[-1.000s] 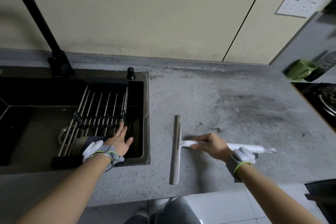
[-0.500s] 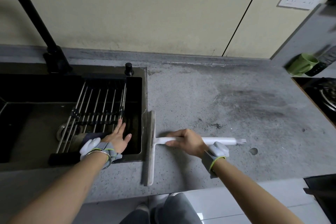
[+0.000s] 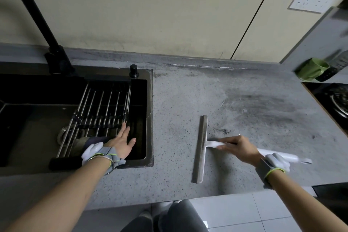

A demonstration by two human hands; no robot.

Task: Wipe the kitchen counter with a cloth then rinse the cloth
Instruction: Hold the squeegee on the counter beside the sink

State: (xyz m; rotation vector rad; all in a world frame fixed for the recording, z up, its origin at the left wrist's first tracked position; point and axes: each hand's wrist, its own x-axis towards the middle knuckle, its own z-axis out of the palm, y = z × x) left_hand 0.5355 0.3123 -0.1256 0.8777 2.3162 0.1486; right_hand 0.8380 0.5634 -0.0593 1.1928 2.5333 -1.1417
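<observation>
While the black faucet (image 3: 35, 24) rises at the worktop's far left corner, the left hand (image 3: 121, 142) lies flat with straight fingers on the rod rack (image 3: 98, 115) inside the sink (image 3: 149, 118), over a dark cloth (image 3: 94, 140) tucked beneath it. Right of the sink, on the grey worktop (image 3: 178, 90) near its front edge, the right hand (image 3: 240, 148) grips the white handle of a squeegee (image 3: 200, 149), its blade touching the surface. A green mug (image 3: 312, 68) stands at the far right corner.

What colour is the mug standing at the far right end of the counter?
The ceramic mug is light green, though slightly blurred; the head view shows it, the only view here.
</observation>
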